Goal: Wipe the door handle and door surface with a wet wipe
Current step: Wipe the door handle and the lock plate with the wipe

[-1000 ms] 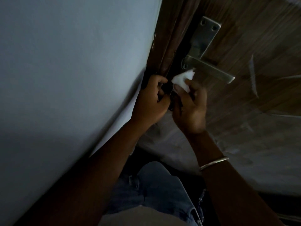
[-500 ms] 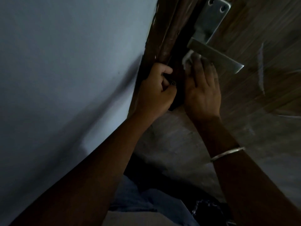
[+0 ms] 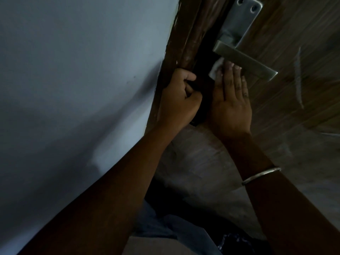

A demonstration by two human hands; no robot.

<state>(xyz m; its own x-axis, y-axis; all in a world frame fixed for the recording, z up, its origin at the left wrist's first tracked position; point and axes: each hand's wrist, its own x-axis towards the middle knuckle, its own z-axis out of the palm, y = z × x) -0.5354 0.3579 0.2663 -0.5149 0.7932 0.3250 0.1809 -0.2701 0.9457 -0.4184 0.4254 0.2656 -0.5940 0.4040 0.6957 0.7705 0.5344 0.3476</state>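
Presses crumpled white wet wipe (image 3: 272, 69) with flat, straight-fingered right hand (image 3: 232, 105) on grained wood door (image 3: 303, 34) just under brushed-metal door handle (image 3: 244, 60), upper right; grips dark door edge (image 3: 204, 83) in curled left hand (image 3: 179, 102), smooth pale wall (image 3: 73, 89) tight left.

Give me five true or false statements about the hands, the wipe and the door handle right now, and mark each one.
1. The right hand presses the wet wipe against the door with straight fingers. True.
2. The wet wipe is draped over the top of the door handle. False: it lies just below the lever, under the fingertips.
3. The left hand curls round the door edge. True.
4. The bracelet is on the left wrist. False: it is on the right wrist.
5. The backplate of the handle shows two screw holes near its top. True.
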